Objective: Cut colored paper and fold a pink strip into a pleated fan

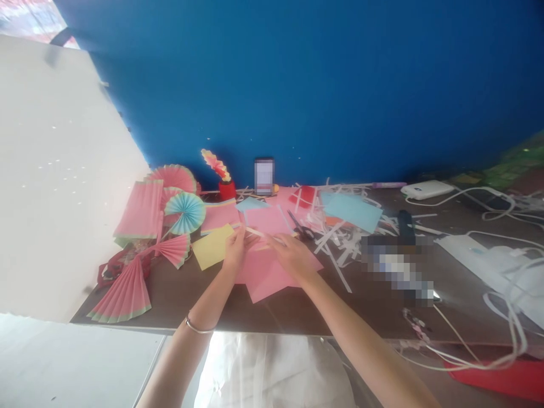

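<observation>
The pale strip [257,232] lies between the two hands, over the near pink paper [267,277] at the middle of the tabletop [178,306]; it looks narrow and slightly slanted, its ends reaching toward the fingertips. The left hand [237,246] has bent fingers at one end, the right hand [293,255] has fingers laid at the other; blur and overlap hide whether either set grips or merely presses, so I cannot tell.

To handle it well, I would keep the strip flat on the paper, anchor one end lightly and run the other fingertips along the edge with even pressure; thin paper probably creases askew if the two ends are pulled unevenly.

Just left is a yellow sheet [210,247]; right of the strip lie the scissors [302,228], best kept clear of the working edge, then a blue sheet [355,211] among loose white offcuts [342,249].

Behind, near the wall, a red cup [226,190] stands upright; a pleated pink paper piece [216,165] with yellowish edges leans out of its top, and anything deeper inside is hidden; farther left sit pleated fans [186,212].
</observation>
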Demonstrator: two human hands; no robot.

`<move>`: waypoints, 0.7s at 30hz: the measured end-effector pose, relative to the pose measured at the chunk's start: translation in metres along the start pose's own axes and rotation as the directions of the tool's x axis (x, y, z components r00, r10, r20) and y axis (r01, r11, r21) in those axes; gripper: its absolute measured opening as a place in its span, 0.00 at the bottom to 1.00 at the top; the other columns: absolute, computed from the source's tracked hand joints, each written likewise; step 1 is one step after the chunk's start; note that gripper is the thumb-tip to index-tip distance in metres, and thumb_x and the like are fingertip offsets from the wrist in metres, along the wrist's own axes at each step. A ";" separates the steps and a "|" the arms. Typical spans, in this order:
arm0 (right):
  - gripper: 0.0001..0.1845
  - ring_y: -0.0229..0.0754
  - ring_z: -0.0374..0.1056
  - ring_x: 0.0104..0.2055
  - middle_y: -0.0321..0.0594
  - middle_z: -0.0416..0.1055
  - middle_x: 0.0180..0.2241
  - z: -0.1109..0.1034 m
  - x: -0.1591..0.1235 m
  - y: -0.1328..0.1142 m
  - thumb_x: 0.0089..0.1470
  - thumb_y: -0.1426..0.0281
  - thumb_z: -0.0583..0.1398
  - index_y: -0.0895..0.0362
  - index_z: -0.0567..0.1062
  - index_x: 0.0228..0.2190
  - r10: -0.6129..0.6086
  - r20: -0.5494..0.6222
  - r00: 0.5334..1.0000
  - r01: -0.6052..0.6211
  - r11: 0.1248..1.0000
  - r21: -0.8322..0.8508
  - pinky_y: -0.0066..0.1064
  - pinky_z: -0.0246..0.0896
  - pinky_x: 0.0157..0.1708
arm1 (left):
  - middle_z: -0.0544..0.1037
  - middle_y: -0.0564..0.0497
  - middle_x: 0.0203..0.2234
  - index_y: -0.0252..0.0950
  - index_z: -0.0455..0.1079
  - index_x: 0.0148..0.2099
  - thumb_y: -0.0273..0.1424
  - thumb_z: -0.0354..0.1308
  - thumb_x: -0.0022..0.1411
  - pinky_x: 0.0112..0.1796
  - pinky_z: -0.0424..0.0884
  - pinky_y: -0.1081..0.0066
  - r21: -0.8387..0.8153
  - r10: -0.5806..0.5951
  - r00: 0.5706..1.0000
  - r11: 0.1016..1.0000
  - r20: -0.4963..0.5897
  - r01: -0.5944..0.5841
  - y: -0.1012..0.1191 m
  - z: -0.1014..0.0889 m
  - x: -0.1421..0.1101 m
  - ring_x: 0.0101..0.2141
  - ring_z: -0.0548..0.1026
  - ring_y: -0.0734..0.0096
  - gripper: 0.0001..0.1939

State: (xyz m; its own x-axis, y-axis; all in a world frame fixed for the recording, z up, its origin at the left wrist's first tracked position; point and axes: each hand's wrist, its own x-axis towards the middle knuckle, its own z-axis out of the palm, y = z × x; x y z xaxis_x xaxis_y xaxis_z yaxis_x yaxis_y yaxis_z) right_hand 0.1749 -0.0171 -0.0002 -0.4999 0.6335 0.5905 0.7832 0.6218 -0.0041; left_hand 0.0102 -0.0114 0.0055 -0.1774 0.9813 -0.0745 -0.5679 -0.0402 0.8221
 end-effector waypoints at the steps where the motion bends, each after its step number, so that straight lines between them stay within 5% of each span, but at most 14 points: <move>1: 0.26 0.40 0.65 0.39 0.42 0.70 0.37 0.000 -0.001 0.000 0.52 0.83 0.50 0.54 0.68 0.49 0.012 -0.007 1.000 -0.012 1.000 0.006 0.31 0.60 0.37 | 0.78 0.43 0.32 0.30 0.71 0.33 0.43 0.60 0.49 0.48 0.66 0.57 -0.022 -0.020 1.000 1.000 0.017 0.020 0.000 0.000 0.000 0.37 0.76 0.62 0.18; 8: 0.26 0.42 0.66 0.40 0.42 0.69 0.38 -0.005 -0.001 -0.003 0.54 0.78 0.53 0.52 0.62 0.54 0.012 -0.006 1.000 -0.011 0.997 0.076 0.32 0.62 0.38 | 0.78 0.45 0.33 0.31 0.74 0.37 0.35 0.65 0.46 0.51 0.62 0.58 0.096 -0.066 0.989 0.994 0.133 0.054 -0.007 0.005 -0.006 0.42 0.74 0.60 0.16; 15: 0.20 0.40 0.67 0.37 0.41 0.70 0.38 -0.001 -0.001 -0.003 0.58 0.74 0.49 0.52 0.65 0.52 0.072 -0.054 0.996 -0.063 0.987 0.149 0.31 0.63 0.36 | 0.77 0.48 0.27 0.31 0.74 0.29 0.37 0.64 0.46 0.46 0.68 0.60 0.125 0.031 0.998 0.991 0.059 -0.038 -0.006 0.001 -0.003 0.34 0.76 0.66 0.13; 21: 0.23 0.41 0.67 0.40 0.43 0.70 0.40 -0.001 -0.004 0.002 0.54 0.80 0.48 0.54 0.67 0.49 -0.025 -0.052 0.998 0.028 0.997 0.065 0.31 0.64 0.36 | 0.75 0.50 0.24 0.31 0.74 0.28 0.38 0.64 0.46 0.44 0.71 0.62 0.173 0.105 0.994 0.979 0.011 -0.105 -0.002 -0.001 -0.003 0.31 0.76 0.68 0.14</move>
State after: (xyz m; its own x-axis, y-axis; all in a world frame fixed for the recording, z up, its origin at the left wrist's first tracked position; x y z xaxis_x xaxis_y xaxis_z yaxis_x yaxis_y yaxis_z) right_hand 0.1786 -0.0193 -0.0012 -0.4989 0.5931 0.6320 0.7431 0.6680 -0.0403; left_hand 0.0108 -0.0143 0.0038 -0.2274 0.9736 0.0180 -0.3981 -0.1098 0.9107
